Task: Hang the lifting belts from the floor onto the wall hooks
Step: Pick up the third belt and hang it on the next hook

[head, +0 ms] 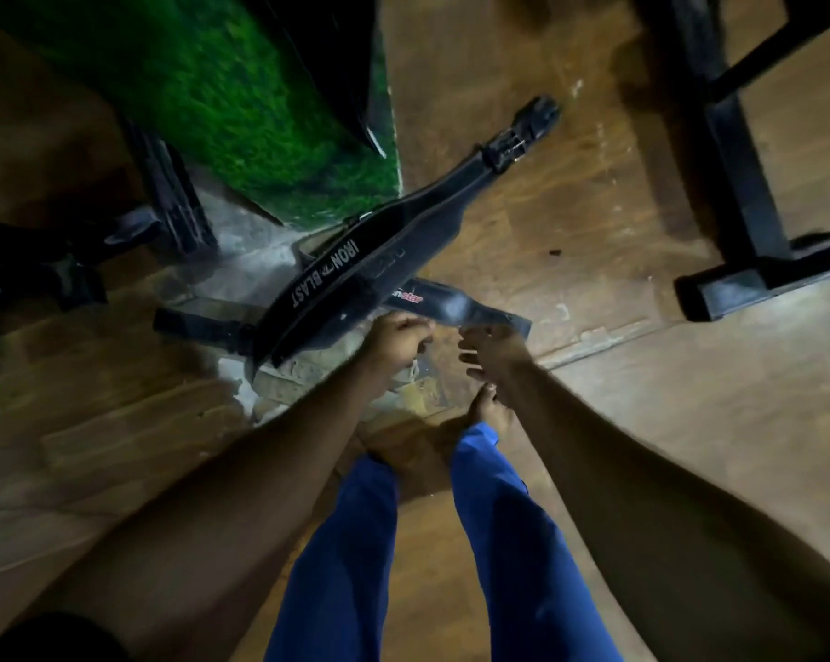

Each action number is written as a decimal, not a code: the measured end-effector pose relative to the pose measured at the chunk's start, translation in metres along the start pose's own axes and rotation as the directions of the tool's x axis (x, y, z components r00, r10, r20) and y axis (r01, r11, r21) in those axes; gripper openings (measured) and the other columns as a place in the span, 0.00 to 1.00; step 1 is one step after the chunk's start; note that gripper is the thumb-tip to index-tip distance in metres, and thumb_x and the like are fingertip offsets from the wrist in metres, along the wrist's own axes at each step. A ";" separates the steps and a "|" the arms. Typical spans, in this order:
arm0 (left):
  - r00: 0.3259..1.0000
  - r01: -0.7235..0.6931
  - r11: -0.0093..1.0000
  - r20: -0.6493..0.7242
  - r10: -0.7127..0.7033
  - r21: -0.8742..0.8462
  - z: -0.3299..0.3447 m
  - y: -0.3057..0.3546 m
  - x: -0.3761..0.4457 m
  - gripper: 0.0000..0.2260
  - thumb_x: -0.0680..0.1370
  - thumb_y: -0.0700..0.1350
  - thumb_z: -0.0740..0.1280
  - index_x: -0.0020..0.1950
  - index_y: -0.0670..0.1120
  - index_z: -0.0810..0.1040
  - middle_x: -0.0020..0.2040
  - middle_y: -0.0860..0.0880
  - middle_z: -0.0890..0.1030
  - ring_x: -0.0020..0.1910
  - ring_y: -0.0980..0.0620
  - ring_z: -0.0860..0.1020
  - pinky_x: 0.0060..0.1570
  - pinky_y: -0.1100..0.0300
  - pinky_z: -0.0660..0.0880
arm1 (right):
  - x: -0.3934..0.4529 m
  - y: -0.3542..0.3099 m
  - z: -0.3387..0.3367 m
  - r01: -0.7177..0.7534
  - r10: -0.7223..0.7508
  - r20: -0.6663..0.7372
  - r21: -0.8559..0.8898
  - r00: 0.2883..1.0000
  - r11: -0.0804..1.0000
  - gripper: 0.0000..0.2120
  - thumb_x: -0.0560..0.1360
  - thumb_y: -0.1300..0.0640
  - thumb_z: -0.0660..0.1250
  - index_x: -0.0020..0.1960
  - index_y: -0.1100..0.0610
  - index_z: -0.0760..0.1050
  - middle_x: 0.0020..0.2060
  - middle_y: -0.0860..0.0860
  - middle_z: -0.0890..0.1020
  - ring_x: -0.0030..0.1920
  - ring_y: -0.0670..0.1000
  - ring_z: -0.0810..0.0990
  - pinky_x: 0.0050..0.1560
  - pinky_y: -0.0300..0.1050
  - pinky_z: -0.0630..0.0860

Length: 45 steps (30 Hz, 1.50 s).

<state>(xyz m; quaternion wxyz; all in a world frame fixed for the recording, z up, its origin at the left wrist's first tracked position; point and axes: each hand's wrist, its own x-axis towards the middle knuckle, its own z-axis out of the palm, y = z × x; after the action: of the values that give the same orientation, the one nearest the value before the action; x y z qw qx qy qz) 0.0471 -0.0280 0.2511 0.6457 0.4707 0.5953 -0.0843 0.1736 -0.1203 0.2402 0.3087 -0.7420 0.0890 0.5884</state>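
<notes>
A black lifting belt marked "IRON BLAST" (350, 274) lies on the wooden floor (618, 422), running slantwise from a wide padded end near the person's hands up to a narrow strap end with a metal buckle (511, 148). Everything else sits around this belt. Under its wide middle a second belt (444, 305) pokes out to the right, dark with a red and white logo, its end lying flat on the floor. Another dark strap (198, 324) sticks out from beneath the IRON BLAST belt to the left.

At the belt's near end the left hand (396, 344) is down at the edge of the padding, fingers curled; whether it actually grips the belt or only touches it cannot be told through the blur. The right hand (489, 351) is just right of it, at the second belt's near edge, fingers loosely bent and apart, holding nothing that can be made out.

Beyond the belt's upper left side is a strip of green artificial turf (221, 102). Left of the belt stand dark machine parts (169, 193). Well to the right of the buckle end stands a black metal frame (742, 193) with a flat foot on the floor. Below the hands are blue trouser legs (499, 542) and a bare foot (489, 413).
</notes>
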 end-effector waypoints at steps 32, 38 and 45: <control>0.823 0.242 0.605 -0.169 -0.542 -0.759 0.036 -0.164 0.321 0.31 0.64 0.60 0.79 0.56 0.39 0.79 0.58 0.39 0.84 0.49 0.40 0.84 0.51 0.40 0.82 | 0.312 0.057 0.066 0.339 -0.389 0.101 -0.713 0.916 0.613 0.21 0.78 0.39 0.67 0.56 0.58 0.78 0.50 0.57 0.81 0.49 0.56 0.78 0.37 0.42 0.64; 0.886 0.288 0.650 -0.062 -0.459 -0.703 0.001 -0.105 0.210 0.16 0.83 0.50 0.65 0.64 0.40 0.76 0.56 0.39 0.81 0.44 0.43 0.80 0.40 0.50 0.76 | 0.207 0.044 0.079 0.349 -0.372 0.052 -0.488 0.927 0.800 0.19 0.78 0.44 0.69 0.35 0.52 0.68 0.40 0.57 0.79 0.43 0.57 0.78 0.42 0.47 0.71; 0.912 0.314 0.753 -0.036 -0.408 -0.578 -0.056 -0.061 0.099 0.10 0.81 0.47 0.68 0.54 0.41 0.82 0.48 0.41 0.85 0.41 0.45 0.82 0.41 0.53 0.77 | 0.076 0.007 0.080 0.152 -0.106 0.244 -0.180 0.964 0.972 0.17 0.78 0.49 0.70 0.57 0.63 0.80 0.54 0.59 0.85 0.55 0.60 0.84 0.54 0.50 0.80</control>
<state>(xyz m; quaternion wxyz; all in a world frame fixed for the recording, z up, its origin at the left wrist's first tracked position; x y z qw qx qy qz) -0.0055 0.0234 0.1443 0.6762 0.1411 0.7230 0.0087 0.1271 -0.0636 0.1583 0.2799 -0.6989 -0.0552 0.6559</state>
